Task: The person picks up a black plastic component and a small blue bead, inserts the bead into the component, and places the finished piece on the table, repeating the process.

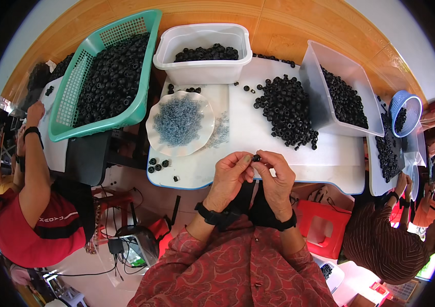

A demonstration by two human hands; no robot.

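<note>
Over the near edge of the white table, my left hand [232,174] and my right hand [276,181] meet. A small round black part [256,158] sits pinched between their fingertips, touched by both. Beyond them lies a heap of black ring-like parts [288,110] on the tabletop. To the left, a white scalloped plate [154,125] carries many small translucent grey-blue pieces [179,120]. A few loose black parts [157,167] lie near the table's left front corner.
A green basket [136,110], a white tub [202,74] and a clear bin [325,110] hold more black parts along the back. A blue basket [406,113] stands far right. People work at left [43,225] and right [386,240]. A red stool [325,227] is beside me.
</note>
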